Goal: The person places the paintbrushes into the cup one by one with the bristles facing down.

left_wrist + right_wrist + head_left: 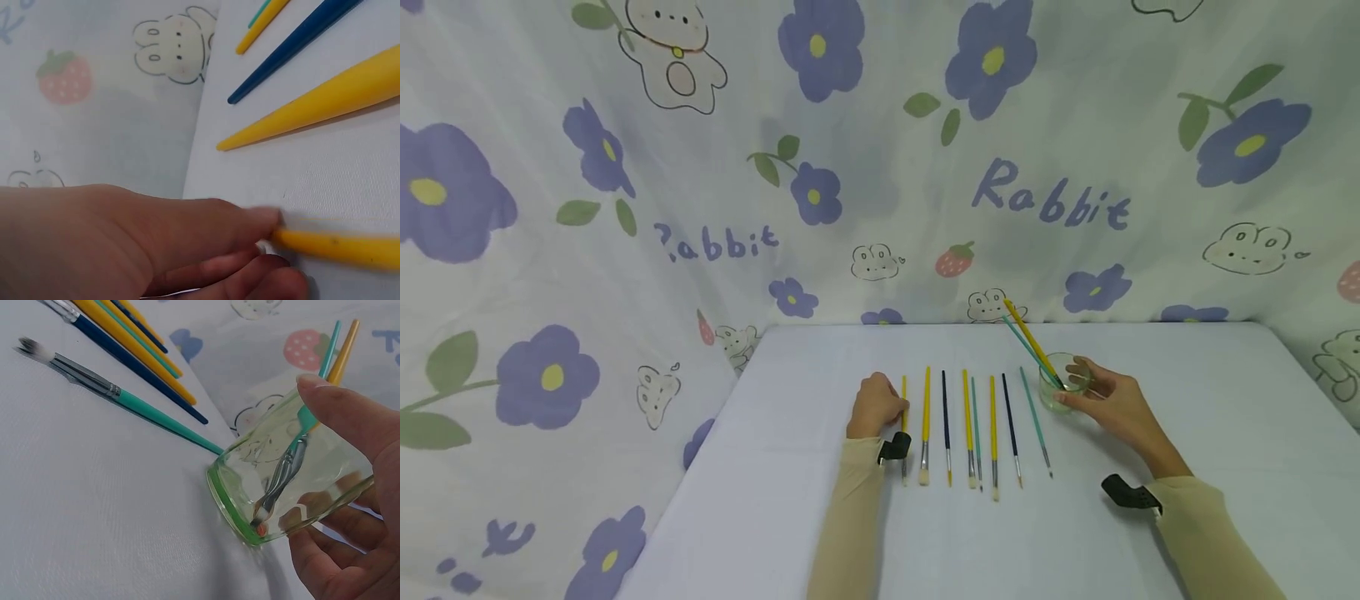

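My left hand (877, 405) is at the left end of a row of paintbrushes, pinching the handle end of a slim yellow paintbrush (337, 247) between thumb and fingers. Part of that brush is hidden under the wrist in the head view. On the right, my right hand (1112, 404) grips a clear, green-tinted glass (256, 456), thumb on one side and fingers round the other. Inside the glass lean a yellow paintbrush (1028, 333) and a teal paintbrush (1021, 340), their bristles down at the bottom. The right wrist view shows the glass tilted.
Between the hands, several paintbrushes lie side by side, bristles toward me, among them a thick yellow one (926, 417), a dark blue one (946, 417) and a teal one (1033, 412) nearest the glass. A white cloth covers the table (1000, 550); a printed curtain (880, 167) hangs behind it.
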A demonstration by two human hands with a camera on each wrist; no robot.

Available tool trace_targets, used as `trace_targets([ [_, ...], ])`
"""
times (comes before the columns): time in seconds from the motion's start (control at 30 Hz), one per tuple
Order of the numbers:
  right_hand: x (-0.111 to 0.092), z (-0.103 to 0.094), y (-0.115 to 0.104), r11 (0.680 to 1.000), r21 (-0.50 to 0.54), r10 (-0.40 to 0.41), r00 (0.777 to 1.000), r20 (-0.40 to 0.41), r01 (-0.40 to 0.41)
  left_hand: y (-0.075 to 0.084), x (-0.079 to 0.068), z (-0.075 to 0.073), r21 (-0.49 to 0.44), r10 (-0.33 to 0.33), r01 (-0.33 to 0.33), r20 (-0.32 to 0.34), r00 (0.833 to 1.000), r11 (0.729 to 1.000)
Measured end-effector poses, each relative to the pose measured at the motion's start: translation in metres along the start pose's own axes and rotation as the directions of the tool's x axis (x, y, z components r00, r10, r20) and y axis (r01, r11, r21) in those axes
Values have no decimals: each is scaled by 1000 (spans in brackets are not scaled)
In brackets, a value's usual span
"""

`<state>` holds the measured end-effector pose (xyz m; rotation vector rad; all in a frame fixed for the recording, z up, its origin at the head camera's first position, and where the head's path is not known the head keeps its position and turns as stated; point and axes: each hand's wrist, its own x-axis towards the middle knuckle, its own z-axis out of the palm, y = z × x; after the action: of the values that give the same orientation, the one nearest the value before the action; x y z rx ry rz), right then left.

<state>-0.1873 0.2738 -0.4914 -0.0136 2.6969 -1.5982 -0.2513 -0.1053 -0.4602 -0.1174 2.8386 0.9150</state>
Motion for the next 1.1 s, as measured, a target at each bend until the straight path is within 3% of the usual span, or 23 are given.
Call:
trace_targets([
  [0.37,-3,2,-1,1000,-8,8,1000,6,-8,7,-4,9,168,34,-17,-96,995,986],
  [0.6,1,2,0,1000,-7,25,1000,1,-25,6,-2,6,145,56,-45,-75,996,988],
  [0.77,1,1,0,1000,0,31,1000,-1,-31,-2,3,-7,5,50,-50,6,999,999],
  [0.87,2,1,-1,999,-3,36,999,0,-36,-3,4,-17,-170,69,-56,71,995,984],
  [0.97,2,1,-2,999,3,42,999,3,-42,-1,4,-21,-368,85,-36,118,989,929],
  [1.03,1,1,-2,999,3,44,999,5,-44,1,4,-22,-487,98,-14,147,984,874],
  [1.1,1,1,-2,999,7,44,999,8,-44,4,4,-23,-556,123,-14,158,980,831],
])
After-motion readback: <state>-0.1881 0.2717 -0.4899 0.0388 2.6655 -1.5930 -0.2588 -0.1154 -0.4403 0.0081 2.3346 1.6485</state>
